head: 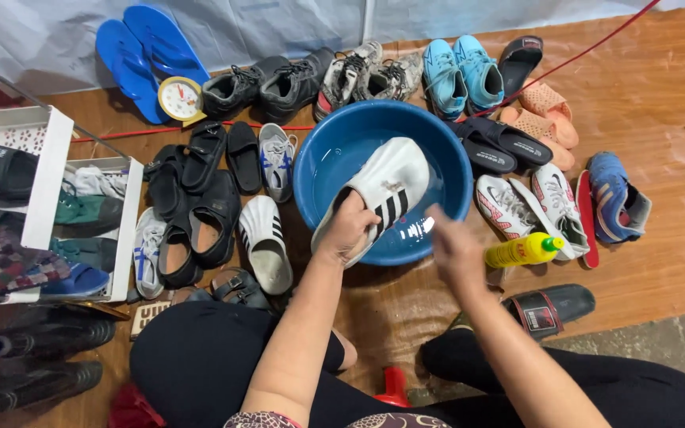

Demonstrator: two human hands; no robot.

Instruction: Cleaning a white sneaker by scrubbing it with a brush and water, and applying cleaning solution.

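Shelf unit: a white open rack (47,170) at the far left edge, with dark sandals, folded cloth and blue footwear in its compartments.
Flip-flops: a blue pair (146,54) lies at the top left against the pale sheeting.
Clock: a small round yellow-rimmed dial (180,99) sits just below the flip-flops.
Black footwear: black sandals and slip-ons (200,198) crowd between the rack and the basin; a white slide with black stripes (265,242) lies just beside them.
Left hand: the left hand (348,231) is clenched around the heel end of the white sneaker, fingers curled over its edge.
White sneaker: a white sneaker with black side stripes (386,186) is tilted over the basin, toe pointing away from the person, heel at the near rim.
Basin: a round blue basin (453,170) holding shallow water stands on the brown mat at centre.
Right hand: the right hand (453,246) hovers at the basin's near rim, blurred; I cannot tell whether it is spread or pinching anything.
Bottle: a yellow bottle with a green cap (523,250) lies on its side just right of that hand.
Right-side shoes: white trainers with red marks (529,208), then a blue and red pair (616,202), lie right of the basin.
Slide: a black slide with a red patch (552,305) rests near the right forearm.
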